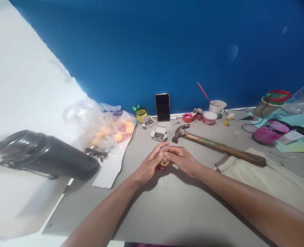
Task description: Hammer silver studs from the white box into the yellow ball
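My left hand (149,165) and my right hand (183,159) meet at the middle of the grey table (167,206), fingers curled together round a small orange ball (164,161) studded with shiny pins. Both hands pinch it just above the tabletop. Right behind them stands an open white box of pins (159,134), with a second box of pins (148,121) farther back. A hammer (219,145) with a wooden handle lies to the right of my hands, its head near the pin box.
A clear plastic bag of orange balls (110,128) sits at the left, beside a dark cylindrical bottle (46,154) lying on its side. A phone (162,107) leans on the blue wall. Small pots, a cup with a red stick (217,105), cables and coloured paper crowd the back right. A cream cloth (270,178) lies at right.
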Motion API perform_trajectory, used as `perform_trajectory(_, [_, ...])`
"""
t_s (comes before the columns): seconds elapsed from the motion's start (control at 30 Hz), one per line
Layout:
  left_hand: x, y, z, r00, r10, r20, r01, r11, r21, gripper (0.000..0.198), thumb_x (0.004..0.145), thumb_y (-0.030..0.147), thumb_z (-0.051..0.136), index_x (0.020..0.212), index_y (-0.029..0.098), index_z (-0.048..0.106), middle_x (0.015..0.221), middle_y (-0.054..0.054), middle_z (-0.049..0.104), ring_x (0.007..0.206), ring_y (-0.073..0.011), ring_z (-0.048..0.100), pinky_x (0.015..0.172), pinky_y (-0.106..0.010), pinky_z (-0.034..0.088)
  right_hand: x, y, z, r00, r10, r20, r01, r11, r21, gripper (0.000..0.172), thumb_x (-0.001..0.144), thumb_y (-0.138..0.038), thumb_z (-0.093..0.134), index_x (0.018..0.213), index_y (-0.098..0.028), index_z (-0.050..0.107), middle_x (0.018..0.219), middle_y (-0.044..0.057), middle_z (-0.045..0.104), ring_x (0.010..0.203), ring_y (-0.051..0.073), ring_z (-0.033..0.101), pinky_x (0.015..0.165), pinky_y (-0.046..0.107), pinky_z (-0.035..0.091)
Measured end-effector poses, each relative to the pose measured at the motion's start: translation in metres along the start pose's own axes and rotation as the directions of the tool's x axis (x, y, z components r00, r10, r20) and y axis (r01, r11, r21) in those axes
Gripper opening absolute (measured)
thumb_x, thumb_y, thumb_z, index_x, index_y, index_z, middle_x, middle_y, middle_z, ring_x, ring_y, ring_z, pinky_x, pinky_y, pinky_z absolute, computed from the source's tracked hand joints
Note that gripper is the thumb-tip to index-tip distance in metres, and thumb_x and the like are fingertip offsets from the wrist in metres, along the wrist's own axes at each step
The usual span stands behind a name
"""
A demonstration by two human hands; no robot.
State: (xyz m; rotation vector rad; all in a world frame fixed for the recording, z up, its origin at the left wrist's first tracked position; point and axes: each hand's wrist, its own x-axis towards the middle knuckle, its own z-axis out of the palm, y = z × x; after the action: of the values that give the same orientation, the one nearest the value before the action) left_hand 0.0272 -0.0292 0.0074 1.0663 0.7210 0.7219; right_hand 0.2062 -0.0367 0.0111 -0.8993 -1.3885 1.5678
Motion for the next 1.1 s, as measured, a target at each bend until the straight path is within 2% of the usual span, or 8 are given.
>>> perform_trajectory(0.1, [0.000, 0.001, 0.000, 0.999, 0.003, 0.039, -0.001, 0.998, -0.064, 0.066, 0.095, 0.056, 0.061, 0.151, 0.023, 0.047, 0.079, 0.001, 0.050, 0.064, -0.0108, 0.041, 0.063, -0.025, 0.032, -0.001, -0.002, 0.001, 1.000, -0.023, 0.014, 0.024, 0.994, -0.104, 0.025, 0.096, -0.037, 0.059, 0.086, -0.018, 0.070, 0.078, 0.002, 0.073, 0.073, 0.017, 0.068, 0.070, 0.028, 0.052])
perform_trajectory(0.27, [-0.002, 0.008, 0.004, 1.000, -0.022, 0.012, 0.023, 0.996, -0.080, 0.061, 0.091, 0.041, 0.072, 0.147, 0.026, 0.052, 0.089, 0.000, 0.051, 0.070, -0.0105, 0.044, 0.065, -0.025, 0.034, 0.000, 0.002, 0.003, 0.995, -0.091, -0.035, 0.081, 0.971, -0.224, 0.019, 0.097, -0.031, 0.056, 0.089, -0.019, 0.069, 0.079, 0.000, 0.071, 0.075, 0.016, 0.067, 0.071, 0.027, 0.051])
perform_trajectory(0.5, [-0.002, 0.013, 0.003, 0.999, -0.044, 0.023, 0.047, 0.990, -0.130, 0.063, 0.090, 0.034, 0.072, 0.149, 0.025, 0.051, 0.079, 0.001, 0.053, 0.064, -0.0105, 0.043, 0.064, -0.025, 0.034, -0.002, 0.002, -0.002, 0.995, -0.060, 0.073, 0.063, 0.998, -0.029, 0.042, 0.102, -0.055, 0.050, 0.104, -0.018, 0.071, 0.082, 0.005, 0.075, 0.080, 0.021, 0.072, 0.076, 0.032, 0.056])
perform_trajectory(0.6, [-0.003, 0.015, 0.002, 1.000, -0.022, 0.022, 0.025, 0.988, -0.152, 0.070, 0.089, 0.035, 0.074, 0.152, 0.025, 0.047, 0.082, -0.001, 0.058, 0.067, -0.0113, 0.049, 0.067, -0.026, 0.038, -0.003, -0.002, -0.001, 0.992, -0.102, 0.076, 0.110, 0.988, -0.111, 0.045, 0.093, -0.058, 0.063, 0.114, -0.019, 0.071, 0.090, 0.006, 0.075, 0.087, 0.023, 0.072, 0.080, 0.035, 0.056])
perform_trajectory(0.7, [-0.003, 0.015, 0.001, 1.000, 0.003, 0.011, -0.002, 0.990, -0.139, 0.078, 0.087, 0.036, 0.077, 0.156, 0.025, 0.042, 0.094, -0.005, 0.065, 0.081, -0.0155, 0.059, 0.076, -0.027, 0.044, -0.001, -0.001, 0.000, 0.963, -0.268, 0.006, 0.246, 0.874, -0.419, 0.040, 0.081, -0.048, 0.080, 0.110, -0.022, 0.073, 0.108, 0.008, 0.073, 0.100, 0.026, 0.067, 0.088, 0.039, 0.053])
perform_trajectory(0.77, [-0.001, 0.013, 0.000, 1.000, 0.022, -0.005, -0.022, 0.992, -0.121, 0.080, 0.087, 0.037, 0.077, 0.157, 0.025, 0.041, 0.095, -0.005, 0.065, 0.086, -0.0170, 0.061, 0.080, -0.028, 0.046, 0.001, 0.002, -0.001, 0.928, -0.373, 0.016, 0.322, 0.776, -0.543, 0.030, 0.083, -0.042, 0.080, 0.105, -0.023, 0.074, 0.111, 0.008, 0.073, 0.106, 0.027, 0.066, 0.094, 0.041, 0.051])
perform_trajectory(0.93, [0.001, 0.010, 0.000, 0.999, 0.043, -0.021, -0.046, 0.990, -0.135, 0.086, 0.081, 0.034, 0.084, 0.156, 0.024, 0.043, 0.096, -0.005, 0.066, 0.084, -0.0169, 0.061, 0.079, -0.028, 0.048, 0.005, 0.008, -0.009, 0.884, -0.458, 0.098, 0.425, 0.697, -0.578, 0.028, 0.088, -0.044, 0.077, 0.109, -0.025, 0.075, 0.115, 0.007, 0.074, 0.114, 0.027, 0.065, 0.099, 0.041, 0.049])
perform_trajectory(1.1, [-0.001, 0.011, 0.003, 0.999, 0.019, -0.033, -0.024, 0.987, -0.159, 0.078, 0.085, 0.032, 0.081, 0.155, 0.028, 0.047, 0.102, -0.007, 0.067, 0.086, -0.0171, 0.063, 0.078, -0.027, 0.049, 0.005, 0.004, -0.010, 0.891, -0.439, 0.114, 0.419, 0.702, -0.576, 0.024, 0.087, -0.043, 0.078, 0.102, -0.024, 0.076, 0.108, 0.006, 0.075, 0.108, 0.027, 0.066, 0.093, 0.038, 0.051])
